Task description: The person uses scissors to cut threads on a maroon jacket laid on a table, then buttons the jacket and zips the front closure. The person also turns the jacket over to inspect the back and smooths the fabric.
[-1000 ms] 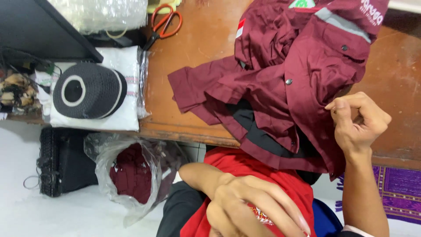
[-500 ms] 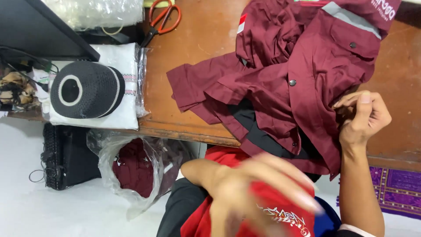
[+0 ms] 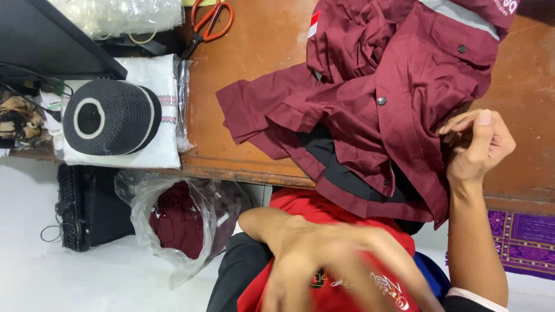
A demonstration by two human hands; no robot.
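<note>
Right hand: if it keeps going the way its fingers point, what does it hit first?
The right hand points its fingers toward the maroon jacket on the wooden table, fingertips at its edge. It would likely meet that cloth first; whether they already touch is unclear.

One maroon jacket [image 3: 399, 98], one scissors [image 3: 209, 22], one knit cap [image 3: 110, 117], two hands [image 3: 478, 144].

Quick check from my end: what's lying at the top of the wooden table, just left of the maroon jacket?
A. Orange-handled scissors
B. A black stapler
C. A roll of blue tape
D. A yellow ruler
A: the orange-handled scissors lie on the wooden table near its top edge, left of the maroon jacket; no stapler, tape or ruler shows there.
</note>
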